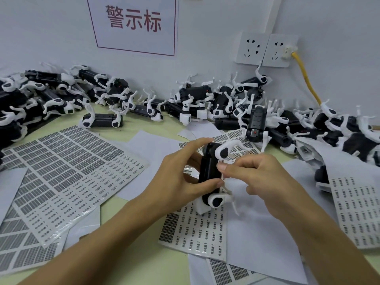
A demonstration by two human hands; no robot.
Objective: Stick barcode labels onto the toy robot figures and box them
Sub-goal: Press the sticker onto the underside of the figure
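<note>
A black toy robot figure [208, 171] with white legs stands on end in the middle of the table. My left hand [181, 171] grips its black body from the left, index finger over the top and thumb at its lower side. My right hand [257, 177] pinches at the figure's right side with thumb and forefinger; whether a label lies under them is hidden. A barcode label sheet [195, 229] lies right under the figure. Another large label sheet [67, 167] lies to the left.
Heaps of black-and-white robot figures [195, 101] line the wall from far left to far right. More label sheets [357, 210] and white paper [261, 239] cover the right side. Wall sockets [265, 50] with a yellow cable [306, 79] are at the back right.
</note>
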